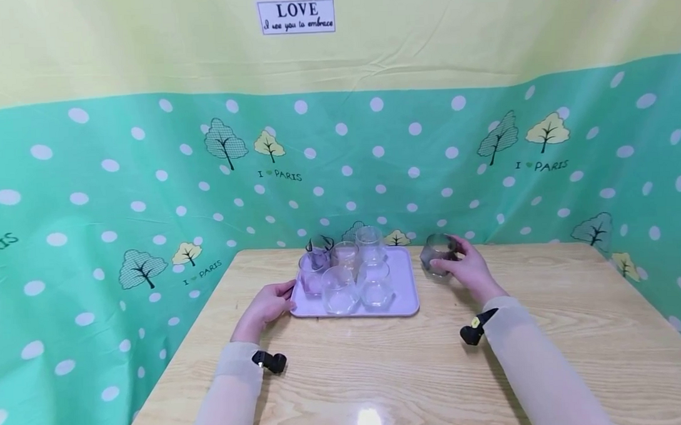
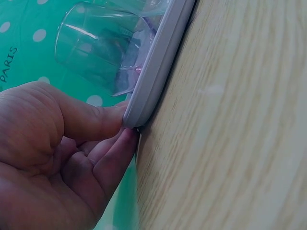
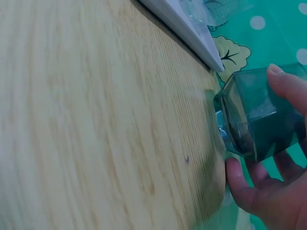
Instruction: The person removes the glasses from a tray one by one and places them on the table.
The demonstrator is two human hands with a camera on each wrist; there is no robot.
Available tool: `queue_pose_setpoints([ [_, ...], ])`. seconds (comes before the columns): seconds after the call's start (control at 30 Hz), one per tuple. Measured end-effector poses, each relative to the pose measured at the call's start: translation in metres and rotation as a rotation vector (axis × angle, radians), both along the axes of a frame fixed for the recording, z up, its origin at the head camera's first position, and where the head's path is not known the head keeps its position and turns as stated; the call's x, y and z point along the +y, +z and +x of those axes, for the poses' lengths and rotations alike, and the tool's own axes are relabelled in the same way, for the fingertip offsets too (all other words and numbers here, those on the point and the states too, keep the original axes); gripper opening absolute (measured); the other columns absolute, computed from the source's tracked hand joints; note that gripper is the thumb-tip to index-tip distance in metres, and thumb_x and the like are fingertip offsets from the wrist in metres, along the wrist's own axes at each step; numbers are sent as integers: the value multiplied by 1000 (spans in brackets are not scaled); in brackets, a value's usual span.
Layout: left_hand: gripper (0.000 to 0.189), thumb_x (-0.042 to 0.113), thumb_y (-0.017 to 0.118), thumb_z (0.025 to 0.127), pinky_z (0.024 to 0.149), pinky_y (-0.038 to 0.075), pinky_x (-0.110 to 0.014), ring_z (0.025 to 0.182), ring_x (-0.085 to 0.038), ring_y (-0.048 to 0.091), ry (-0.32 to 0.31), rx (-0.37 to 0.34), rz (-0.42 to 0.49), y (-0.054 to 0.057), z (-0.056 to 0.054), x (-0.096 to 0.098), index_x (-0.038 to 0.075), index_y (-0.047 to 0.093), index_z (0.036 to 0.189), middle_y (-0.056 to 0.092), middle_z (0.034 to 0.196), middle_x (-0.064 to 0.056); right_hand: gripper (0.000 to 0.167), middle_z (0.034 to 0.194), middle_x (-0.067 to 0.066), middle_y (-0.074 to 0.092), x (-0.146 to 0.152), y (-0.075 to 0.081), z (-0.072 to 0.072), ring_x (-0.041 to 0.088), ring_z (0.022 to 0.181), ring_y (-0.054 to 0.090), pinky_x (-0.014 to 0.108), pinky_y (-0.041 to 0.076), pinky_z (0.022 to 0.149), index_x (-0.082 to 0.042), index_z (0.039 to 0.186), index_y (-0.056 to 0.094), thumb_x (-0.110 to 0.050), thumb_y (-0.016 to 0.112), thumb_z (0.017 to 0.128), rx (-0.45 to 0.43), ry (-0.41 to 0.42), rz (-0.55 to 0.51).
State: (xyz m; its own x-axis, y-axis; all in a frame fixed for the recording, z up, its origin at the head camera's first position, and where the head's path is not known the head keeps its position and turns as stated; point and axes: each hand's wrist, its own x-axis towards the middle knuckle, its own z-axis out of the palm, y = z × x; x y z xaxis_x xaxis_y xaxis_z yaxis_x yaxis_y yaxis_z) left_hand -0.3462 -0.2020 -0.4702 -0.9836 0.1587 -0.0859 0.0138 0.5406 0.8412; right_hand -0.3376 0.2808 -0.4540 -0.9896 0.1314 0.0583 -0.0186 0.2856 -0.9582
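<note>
A lilac rectangular tray (image 1: 402,298) carries several clear drinking glasses, one of them a front glass (image 1: 339,294), plus a purple-tinted glass (image 1: 310,282) at its left side. My left hand (image 1: 272,302) pinches the tray's left edge, the thumb on the rim and the fingers reaching under it in the left wrist view. Right of the tray, my right hand (image 1: 471,267) grips a dark grey glass (image 1: 436,254) around its side. In the right wrist view this faceted glass (image 3: 261,115) has its thick base close to the table surface.
The wooden table (image 1: 335,375) extends in front of the tray and to both sides. A green dotted cloth (image 1: 395,173) hangs directly behind the table's back edge. Each wrist bears a strapped camera, such as the left camera (image 1: 275,363).
</note>
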Motion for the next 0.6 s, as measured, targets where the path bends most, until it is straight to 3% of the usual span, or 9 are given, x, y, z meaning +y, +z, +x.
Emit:
queue_pose_setpoints([
  [0.13,70,-7,71,89,123,35,-51,149,-39,44,4,-1,-5,1,0,1,-3,49,156,55,152,-23,100,172,22,31,-3,-1,-2,45,156,31,57,29,127,-11,170,27,-25,87,91,10,-43,-4],
  [0.6,70,-5,72,91,126,30,-53,152,-40,40,18,-12,-39,3,2,1,0,49,157,54,154,-21,99,172,25,28,-14,-7,-1,48,155,30,58,33,125,-14,171,25,-28,85,94,14,-99,15],
])
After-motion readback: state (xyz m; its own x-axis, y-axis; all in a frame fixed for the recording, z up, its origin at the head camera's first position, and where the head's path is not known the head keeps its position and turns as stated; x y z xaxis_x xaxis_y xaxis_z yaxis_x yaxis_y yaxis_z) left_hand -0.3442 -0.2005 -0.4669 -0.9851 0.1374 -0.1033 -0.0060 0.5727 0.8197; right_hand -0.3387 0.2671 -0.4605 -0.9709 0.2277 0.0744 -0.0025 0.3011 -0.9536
